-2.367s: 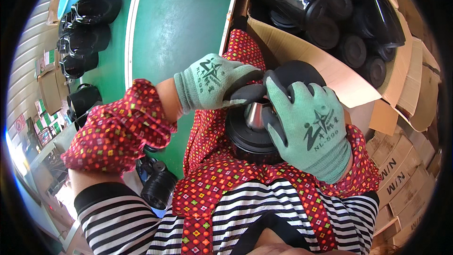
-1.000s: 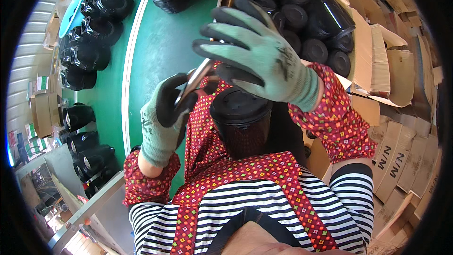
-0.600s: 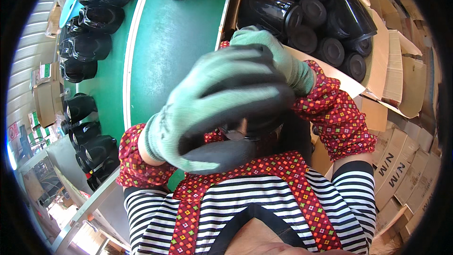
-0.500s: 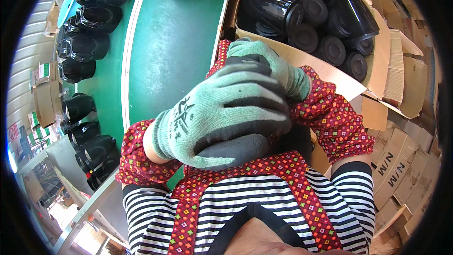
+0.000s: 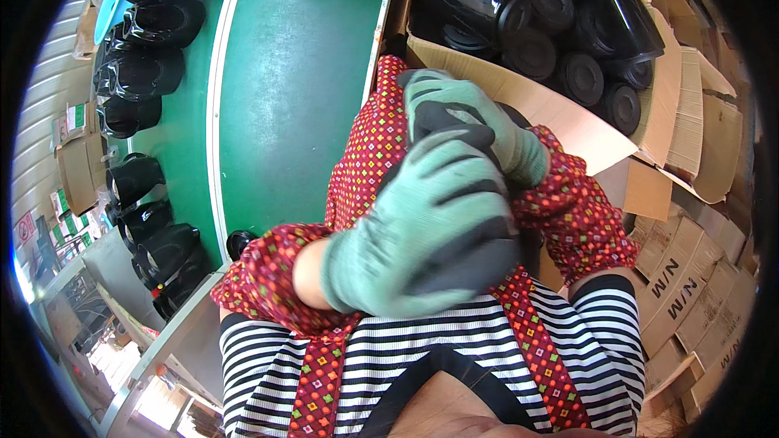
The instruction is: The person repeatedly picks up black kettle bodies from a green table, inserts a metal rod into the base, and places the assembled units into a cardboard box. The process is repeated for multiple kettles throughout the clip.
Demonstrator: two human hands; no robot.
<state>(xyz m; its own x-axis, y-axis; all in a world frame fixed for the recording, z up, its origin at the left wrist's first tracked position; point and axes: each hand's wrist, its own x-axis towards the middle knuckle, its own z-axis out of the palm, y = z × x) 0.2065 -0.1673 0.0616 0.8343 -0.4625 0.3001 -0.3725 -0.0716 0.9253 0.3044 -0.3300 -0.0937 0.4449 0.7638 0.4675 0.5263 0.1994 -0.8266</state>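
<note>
My left hand (image 5: pixel 426 231), in a green knit glove with a black palm, is close in front of my chest. Its fingers are curled and smeared by motion. Just beyond it my right hand (image 5: pixel 454 101), gloved alike, is closed, with its fingers bent toward the left. The hands overlap around something dark between them. Gloves and dark surfaces run together there, so its kind and shape stay hidden. Under the hands hangs a red patterned apron (image 5: pixel 369 146).
A green work surface (image 5: pixel 300 105) lies ahead, with glossy black rounded housings (image 5: pixel 146 73) along its left side. At the right front stands an open cardboard box (image 5: pixel 519 81) filled with black round-ended parts (image 5: pixel 552 4). Flattened cartons (image 5: pixel 677 276) are stacked at the right.
My left hand has moved right and slightly nearer my body, baring more of the apron. My right hand has shifted slightly right and stays closed.
</note>
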